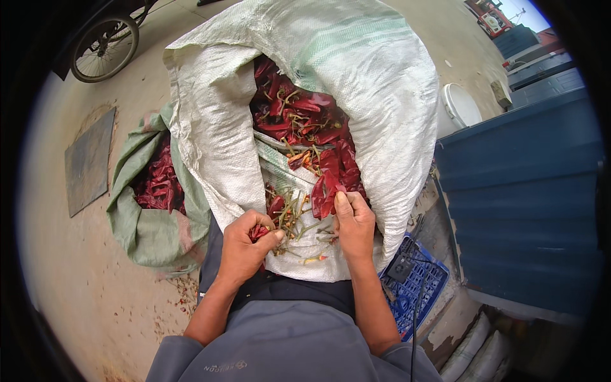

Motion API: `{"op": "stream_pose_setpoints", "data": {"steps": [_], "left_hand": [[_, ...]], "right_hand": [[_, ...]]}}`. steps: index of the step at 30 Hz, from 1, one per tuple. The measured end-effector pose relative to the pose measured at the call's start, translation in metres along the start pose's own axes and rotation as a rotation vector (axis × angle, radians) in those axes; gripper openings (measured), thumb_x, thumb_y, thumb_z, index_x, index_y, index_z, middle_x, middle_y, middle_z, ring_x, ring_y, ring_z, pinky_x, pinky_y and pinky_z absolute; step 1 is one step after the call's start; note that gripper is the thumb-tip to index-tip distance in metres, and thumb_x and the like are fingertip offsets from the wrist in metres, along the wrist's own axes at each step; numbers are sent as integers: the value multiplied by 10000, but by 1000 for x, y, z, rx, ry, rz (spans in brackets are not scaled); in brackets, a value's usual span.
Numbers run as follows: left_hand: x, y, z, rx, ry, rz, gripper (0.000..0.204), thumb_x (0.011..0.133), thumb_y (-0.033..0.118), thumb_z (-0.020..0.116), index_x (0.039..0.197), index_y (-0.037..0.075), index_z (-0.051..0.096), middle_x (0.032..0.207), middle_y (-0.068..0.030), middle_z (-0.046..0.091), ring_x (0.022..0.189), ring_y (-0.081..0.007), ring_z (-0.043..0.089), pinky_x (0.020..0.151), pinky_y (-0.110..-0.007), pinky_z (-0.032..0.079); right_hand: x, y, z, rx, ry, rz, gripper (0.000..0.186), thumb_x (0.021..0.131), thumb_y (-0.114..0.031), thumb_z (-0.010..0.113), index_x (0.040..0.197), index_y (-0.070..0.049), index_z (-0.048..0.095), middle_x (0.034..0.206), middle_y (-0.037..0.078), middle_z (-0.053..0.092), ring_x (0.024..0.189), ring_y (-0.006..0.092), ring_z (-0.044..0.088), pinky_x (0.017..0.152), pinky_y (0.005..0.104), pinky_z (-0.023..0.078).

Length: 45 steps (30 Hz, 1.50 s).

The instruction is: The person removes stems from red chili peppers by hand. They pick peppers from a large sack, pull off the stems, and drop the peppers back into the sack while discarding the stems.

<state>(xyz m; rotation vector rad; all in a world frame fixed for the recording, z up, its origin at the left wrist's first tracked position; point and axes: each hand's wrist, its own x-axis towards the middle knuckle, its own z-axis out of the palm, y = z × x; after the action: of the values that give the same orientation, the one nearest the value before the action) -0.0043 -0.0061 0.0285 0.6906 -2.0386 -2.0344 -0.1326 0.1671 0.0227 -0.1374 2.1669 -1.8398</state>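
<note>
The right hand (pixel 355 223) pinches one wrinkled red pepper (pixel 326 190); the left hand (pixel 247 247) grips more peppers (pixel 258 232); stems (pixel 291 218) lie between, on white sack (pixel 388 121).

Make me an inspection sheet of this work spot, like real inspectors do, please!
Surface: white woven sack, open over the lap.
Things in use: red peppers inside it; loose stems nearer the person.
Grips: left grip closed on red pepper, mostly hidden; right grip pinching a large red pepper.
Clutter: blue crate at right, with a black device; green sack at left, also holding red peppers.
Cables: black cable by the crate; ends unclear.
Surroundings: spoked wheel, white bucket, blue metal panel.
</note>
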Motion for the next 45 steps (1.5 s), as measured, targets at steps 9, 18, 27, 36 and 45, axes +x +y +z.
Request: {"op": "stream_pose_setpoints", "data": {"steps": [9,18,27,36,45], "left_hand": [[1,17,10,105,-82,222,440,796,32,778,1220,24,660,849,-4,607,767,-91,547,706,-242,453],[-9,-4,-16,175,33,331,135,821,39,736,920,2,650,883,-70,658,787,-206,623,717,-314,489],[-6,-16,-19,-48,20,46,154,894,17,637,1047,29,631,869,-8,642,721,-59,604,625,-245,504],[-7,-4,-27,0,26,-319,188,823,-3,730,803,13,543,670,-39,618,583,-84,585,535,-281,472],[10,-8,2,597,-12,328,319,768,70,719,1080,19,676,934,-174,666,799,-382,648,702,-454,528]], "right_hand": [[-15,-25,-6,341,-277,242,270,1030,-279,572,888,-53,615,679,6,582,531,57,500,475,223,400],[-11,-21,9,-243,-374,-77,336,1026,-302,571,996,14,682,757,31,651,651,86,602,597,251,481],[4,0,73,-1083,-432,-490,271,850,-269,724,994,-53,648,755,147,692,681,337,692,584,450,527],[-16,-14,41,-1066,-379,-470,178,823,-236,712,888,-92,629,689,141,657,620,367,657,548,482,497],[-27,-5,17,-826,-245,-509,100,816,-157,693,820,-85,625,677,121,612,589,348,621,535,446,494]]}}
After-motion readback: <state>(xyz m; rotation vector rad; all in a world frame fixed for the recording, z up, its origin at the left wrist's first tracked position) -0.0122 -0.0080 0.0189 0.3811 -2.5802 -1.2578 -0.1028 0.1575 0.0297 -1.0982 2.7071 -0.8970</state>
